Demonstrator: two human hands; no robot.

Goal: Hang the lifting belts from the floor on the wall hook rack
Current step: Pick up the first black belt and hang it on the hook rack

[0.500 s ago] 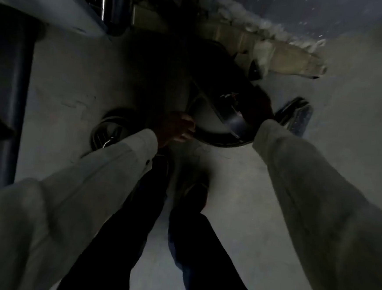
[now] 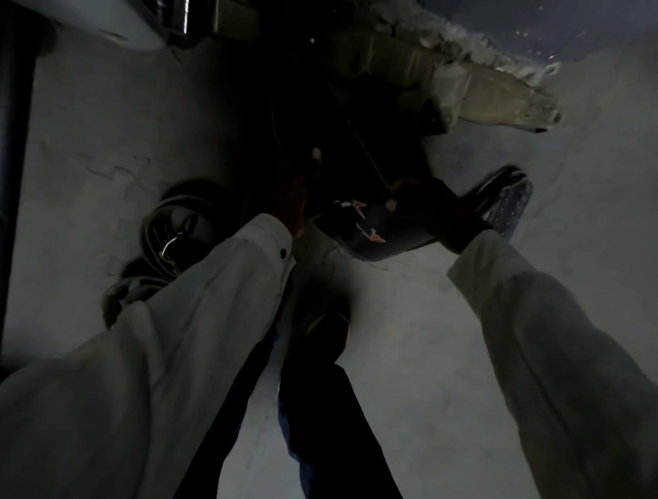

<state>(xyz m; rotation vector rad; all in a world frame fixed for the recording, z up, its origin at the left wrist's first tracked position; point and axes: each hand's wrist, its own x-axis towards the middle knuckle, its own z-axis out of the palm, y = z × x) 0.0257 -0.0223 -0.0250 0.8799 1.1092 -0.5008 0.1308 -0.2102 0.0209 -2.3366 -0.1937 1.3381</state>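
Both arms stretched down, dark belt (image 2: pixel 364 230) between hands.
right hand (image 2: pixel 432 212) curled round dark belt's upper edge; left hand (image 2: pixel 298 195) fingers straight, just beside its end; coiled belt (image 2: pixel 179 225) on floor (image 2: pixel 388 372), further left.

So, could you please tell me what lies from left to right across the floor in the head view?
From the left: coiled belt → left hand → black belt with red print → right hand → blue perforated object.
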